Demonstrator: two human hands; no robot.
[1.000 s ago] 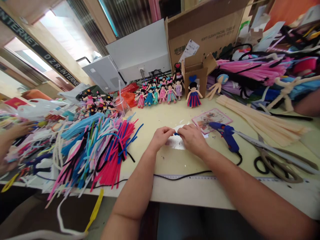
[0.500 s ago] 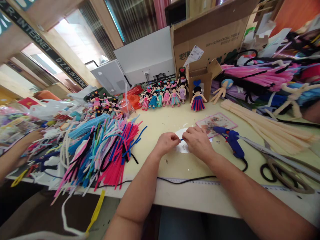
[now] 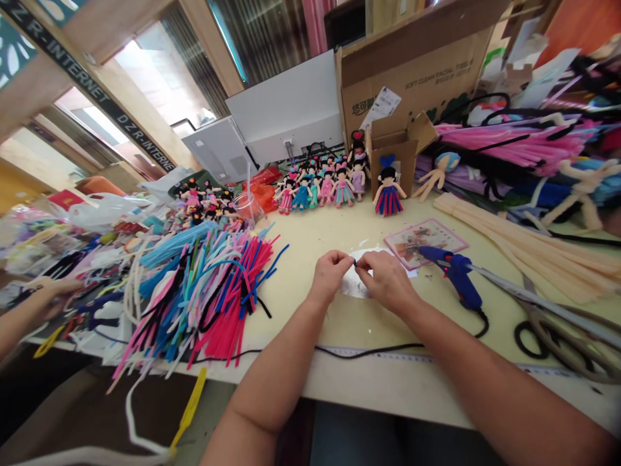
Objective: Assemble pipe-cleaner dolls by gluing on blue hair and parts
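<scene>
My left hand (image 3: 330,274) is closed in a pinch over the table, its fingertips at a short blue piece of pipe cleaner (image 3: 354,263). My right hand (image 3: 387,279) pinches the same piece from the other side, so the two hands almost meet. Most of the piece is hidden by my fingers. Below them lies a white round sheet (image 3: 356,288). Just right of my right hand, a blue glue gun (image 3: 453,272) rests by a pink-edged picture card (image 3: 427,241).
Colourful pipe cleaners (image 3: 213,291) heap up at left, beige ones (image 3: 528,246) at right. Large scissors (image 3: 557,330) lie at the right. Finished dolls (image 3: 320,184) stand at the back before a cardboard box (image 3: 412,77). Another person's hand (image 3: 51,291) reaches in at far left.
My hands have drawn slightly closer together and turned at the fingertips, and less of the blue piece shows. The other person's hand has shifted lower. The view has moved slightly.
</scene>
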